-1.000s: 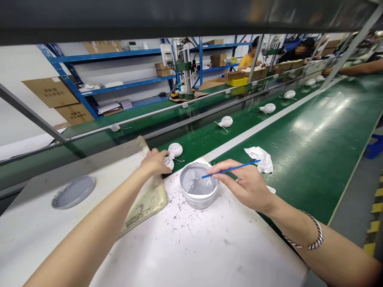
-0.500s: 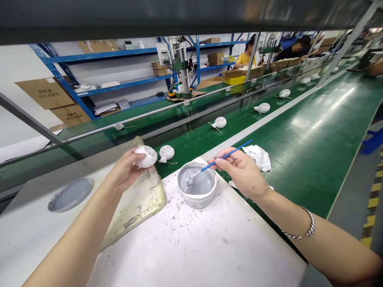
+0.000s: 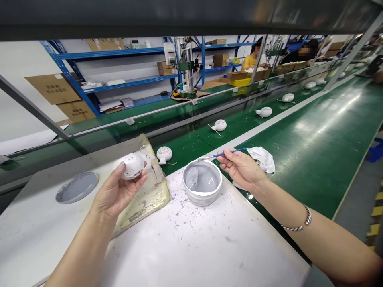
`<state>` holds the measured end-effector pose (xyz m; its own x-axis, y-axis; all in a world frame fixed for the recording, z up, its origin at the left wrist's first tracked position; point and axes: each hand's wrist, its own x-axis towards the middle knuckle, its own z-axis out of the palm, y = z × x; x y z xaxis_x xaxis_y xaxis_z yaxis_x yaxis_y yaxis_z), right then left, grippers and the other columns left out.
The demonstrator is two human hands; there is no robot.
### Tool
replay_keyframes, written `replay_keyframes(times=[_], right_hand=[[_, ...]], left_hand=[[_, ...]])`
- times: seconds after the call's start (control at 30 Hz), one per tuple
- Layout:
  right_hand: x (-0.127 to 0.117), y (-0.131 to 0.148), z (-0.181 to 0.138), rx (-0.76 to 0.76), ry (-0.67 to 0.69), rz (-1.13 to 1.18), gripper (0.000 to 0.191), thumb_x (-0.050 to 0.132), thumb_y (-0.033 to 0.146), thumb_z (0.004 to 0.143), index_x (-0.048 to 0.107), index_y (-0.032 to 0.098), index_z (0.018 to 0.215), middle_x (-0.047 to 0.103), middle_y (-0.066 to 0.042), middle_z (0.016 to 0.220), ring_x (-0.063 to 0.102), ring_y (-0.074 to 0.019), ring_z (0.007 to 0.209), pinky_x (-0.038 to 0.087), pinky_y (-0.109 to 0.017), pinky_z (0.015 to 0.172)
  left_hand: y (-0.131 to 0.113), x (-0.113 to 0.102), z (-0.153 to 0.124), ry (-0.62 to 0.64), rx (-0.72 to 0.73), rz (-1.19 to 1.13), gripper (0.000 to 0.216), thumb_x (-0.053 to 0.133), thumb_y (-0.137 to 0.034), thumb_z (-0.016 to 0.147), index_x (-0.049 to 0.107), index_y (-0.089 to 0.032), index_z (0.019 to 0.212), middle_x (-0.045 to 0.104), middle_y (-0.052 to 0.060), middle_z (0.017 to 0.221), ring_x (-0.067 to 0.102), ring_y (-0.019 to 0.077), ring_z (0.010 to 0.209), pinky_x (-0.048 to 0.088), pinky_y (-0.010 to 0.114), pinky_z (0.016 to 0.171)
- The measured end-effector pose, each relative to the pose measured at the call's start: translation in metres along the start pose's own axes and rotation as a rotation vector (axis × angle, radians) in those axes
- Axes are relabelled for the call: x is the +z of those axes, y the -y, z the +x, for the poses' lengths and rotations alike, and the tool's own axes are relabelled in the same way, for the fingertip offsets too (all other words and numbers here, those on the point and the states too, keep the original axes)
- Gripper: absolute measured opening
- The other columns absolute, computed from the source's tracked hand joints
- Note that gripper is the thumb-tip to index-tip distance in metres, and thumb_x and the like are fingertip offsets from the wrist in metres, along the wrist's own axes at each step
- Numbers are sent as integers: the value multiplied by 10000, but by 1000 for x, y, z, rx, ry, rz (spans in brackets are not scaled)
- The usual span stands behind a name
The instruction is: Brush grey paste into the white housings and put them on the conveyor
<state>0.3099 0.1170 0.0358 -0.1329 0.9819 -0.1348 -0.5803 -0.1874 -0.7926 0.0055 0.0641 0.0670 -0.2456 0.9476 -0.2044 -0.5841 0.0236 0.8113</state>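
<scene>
My left hand (image 3: 119, 191) grips a round white plastic housing (image 3: 132, 165) with slots and holes, tilted above a yellowed foam pad (image 3: 149, 195). Between the fingers and thumb of my right hand (image 3: 239, 167) is a thin blue-handled brush (image 3: 221, 154). Its grey-coated tip lies over the far rim of a white tub (image 3: 202, 198). Smooth grey paste (image 3: 206, 177) fills part of the tub, with a lump at its left side. A similar white housing (image 3: 164, 154) with a thin cord rests on the green belt just behind the pad.
A paste-smeared lid (image 3: 77, 187) lies on the white board at left. More white housings (image 3: 220, 125) line the green conveyor (image 3: 191, 139). Crumpled white tissue (image 3: 263, 158) sits right of my right hand. Co-workers (image 3: 249, 59) sit farther back, and a dark beam crosses overhead.
The brush has come up out of the paste to the tub's far rim, its handle now nearly level. My left hand has turned the housing over and lowered it slightly toward me.
</scene>
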Motion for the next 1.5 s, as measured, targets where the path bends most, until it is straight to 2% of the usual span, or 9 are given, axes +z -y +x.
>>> replay_keyframes(times=[0.13,0.23,0.4,0.57,0.83,1.0,1.13,1.27,1.5], right_hand=[[0,2,0,9,33,2,198,822,187,675,647,159,764,732,-14,890,685,-79,726,548,-150,636],[-1,1,-1,-68,85,-34,217,831,195,668,640,177,770,739,-9,900,700,-89,749,568,-167,692],[0,-2,-3,-289,127,-166,233,828,279,689,634,171,761,745,-16,806,711,-103,690,576,-174,672],[3,-3,-4,-304,81,-202,286,836,349,668,619,169,712,721,4,674,708,-115,629,583,-190,653],[3,-2,-5,-168,63,-111,298,858,356,628,634,175,703,718,7,667,707,-109,656,573,-180,671],[3,0,-8,-122,84,-34,237,846,309,663,651,180,702,729,5,711,705,-92,683,567,-161,677],[7,2,-15,-98,91,10,210,842,280,673,657,186,700,724,24,720,701,-85,690,565,-156,674],[17,5,-29,-48,121,38,192,827,273,696,655,188,694,730,26,762,700,-78,699,569,-155,682],[38,1,-53,26,262,50,187,792,275,739,630,196,691,732,37,764,707,-78,698,576,-154,676]], left_hand=[[-4,8,-10,70,55,-5,271,564,-211,856,628,-189,1119,654,135,1148,690,281,950,625,388,751],[-3,13,-19,98,88,101,410,719,-111,687,634,-239,1067,657,64,1148,673,291,986,609,457,810],[8,16,-29,233,172,497,665,853,-133,562,552,-320,1124,646,-11,984,654,139,812,564,187,715],[20,24,-40,279,329,686,643,857,-168,571,496,-316,1082,587,-28,973,599,111,760,524,178,637],[24,35,-61,312,80,646,477,762,-360,718,491,-317,1108,580,-3,962,566,134,805,482,228,702],[30,30,-60,346,59,706,382,730,-405,743,513,-308,1042,573,10,1039,566,165,829,463,251,643],[35,34,-62,254,71,706,339,692,-453,769,537,-290,1023,596,-8,961,553,130,743,447,226,615],[38,41,-65,255,7,620,388,565,-590,814,586,-225,946,624,4,810,527,111,614,397,204,523],[42,50,-75,231,-94,551,339,526,-528,864,629,-207,898,610,4,777,524,136,698,392,217,602]])
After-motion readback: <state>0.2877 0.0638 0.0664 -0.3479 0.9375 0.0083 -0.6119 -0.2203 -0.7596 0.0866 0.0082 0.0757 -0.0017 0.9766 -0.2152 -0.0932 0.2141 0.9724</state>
